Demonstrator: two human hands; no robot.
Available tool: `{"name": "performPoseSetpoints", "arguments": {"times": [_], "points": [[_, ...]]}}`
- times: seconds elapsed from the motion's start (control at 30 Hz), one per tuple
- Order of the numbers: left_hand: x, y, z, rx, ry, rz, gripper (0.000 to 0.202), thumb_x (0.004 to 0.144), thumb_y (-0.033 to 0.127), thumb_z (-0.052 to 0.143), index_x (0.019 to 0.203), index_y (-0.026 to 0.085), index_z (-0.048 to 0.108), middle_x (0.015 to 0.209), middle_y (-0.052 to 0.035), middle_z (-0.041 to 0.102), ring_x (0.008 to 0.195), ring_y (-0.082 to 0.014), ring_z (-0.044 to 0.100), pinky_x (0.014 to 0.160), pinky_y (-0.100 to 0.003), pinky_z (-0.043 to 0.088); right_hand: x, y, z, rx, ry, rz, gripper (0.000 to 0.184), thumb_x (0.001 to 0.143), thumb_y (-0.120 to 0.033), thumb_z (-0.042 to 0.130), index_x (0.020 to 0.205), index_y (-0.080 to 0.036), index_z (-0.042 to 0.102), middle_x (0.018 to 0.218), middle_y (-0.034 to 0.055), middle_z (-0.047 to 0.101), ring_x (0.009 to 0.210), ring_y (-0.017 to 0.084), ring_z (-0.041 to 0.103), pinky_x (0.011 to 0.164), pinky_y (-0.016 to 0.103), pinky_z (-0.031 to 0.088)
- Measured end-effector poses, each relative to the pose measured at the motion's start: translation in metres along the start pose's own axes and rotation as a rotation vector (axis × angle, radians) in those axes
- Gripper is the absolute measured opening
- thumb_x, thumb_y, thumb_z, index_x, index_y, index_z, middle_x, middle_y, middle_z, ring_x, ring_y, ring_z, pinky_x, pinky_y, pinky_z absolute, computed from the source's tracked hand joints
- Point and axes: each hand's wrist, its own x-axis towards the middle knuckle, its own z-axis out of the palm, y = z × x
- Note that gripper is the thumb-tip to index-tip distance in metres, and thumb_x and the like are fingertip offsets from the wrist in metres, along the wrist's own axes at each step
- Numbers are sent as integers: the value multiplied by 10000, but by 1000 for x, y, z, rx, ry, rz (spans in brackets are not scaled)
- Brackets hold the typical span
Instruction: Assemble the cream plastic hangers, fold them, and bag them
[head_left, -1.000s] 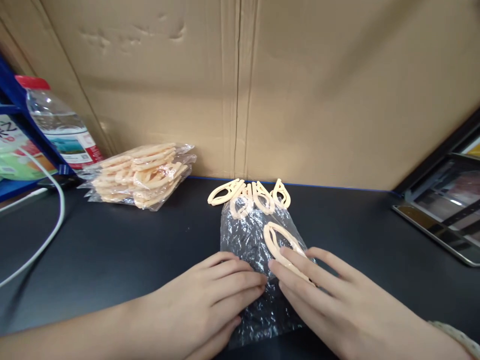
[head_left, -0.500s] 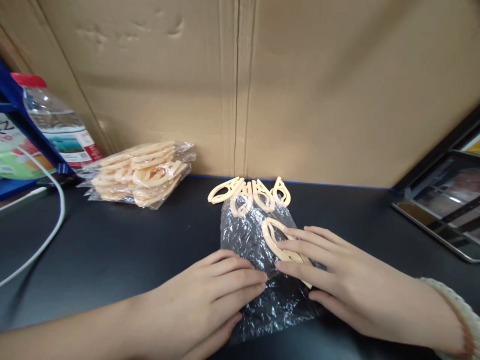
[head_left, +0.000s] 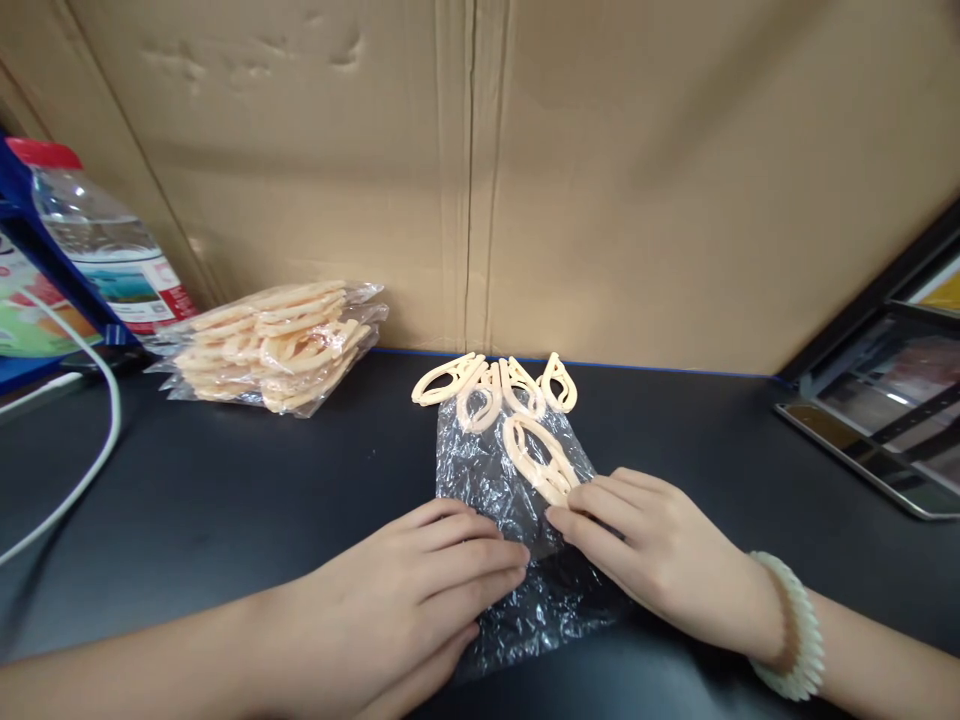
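Note:
A clear plastic bag (head_left: 480, 480) lies flat in front of me. My left hand (head_left: 442, 570) is on its left side, fingers together and closed on the film; the thumb is partly hidden. My right hand (head_left: 637, 540) pinches the lower end of a cream plastic folding hanger (head_left: 536, 455), which slants over the bag area. Whether that hanger is under the film or on top, I cannot tell. Several more such hangers are at the bag's far end, among them a left one (head_left: 442, 383) and a right one (head_left: 559, 385).
At the back left is a stack of bagged cream hangers (head_left: 277, 345). Behind it stands a water bottle (head_left: 112, 250) with a red cap, near a white cable (head_left: 112, 420). A cardboard wall (head_left: 637, 180) closes off the back. A dark-framed stand (head_left: 862, 450) is at right.
My right hand has gone from spread fingers to a pinch on the hanger's lower end. The hanger has shifted up and left. My left hand has barely moved.

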Motion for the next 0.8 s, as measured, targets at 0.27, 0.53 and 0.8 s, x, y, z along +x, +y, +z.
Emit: {"name": "performPoseSetpoints", "arguments": {"times": [0.27, 0.53, 0.8], "points": [[-1, 1, 0, 26, 24, -13, 469, 846, 67, 497, 1315, 68, 517, 1291, -136, 622, 1159, -256, 568, 1035, -400, 456, 1, 3, 5, 189, 157, -80, 190, 938, -142, 468, 878, -148, 648, 886, 48, 664, 857, 166, 587, 840, 326, 489], [-5, 2, 3, 93, 103, -11, 483, 843, 67, 495, 1325, 51, 495, 1294, -144, 619, 1221, -256, 521, 1074, -397, 417, -1, 2, -6, -148, 9, -191, 370, 964, -206, 464, 1314, -116, 540, 1492, 13, 426, 1385, 262, 323, 1126, 457, 299], [2, 4, -4, 15, 36, 32, 524, 825, 50, 484, 1349, 58, 462, 1294, -154, 622, 1159, -274, 562, 1001, -420, 487, -1, -9, -7, -242, -162, 12, 635, 959, -506, 423, 1410, -60, 426, 1562, 113, 269, 1444, 326, 181, 1097, 518, 342]]}}
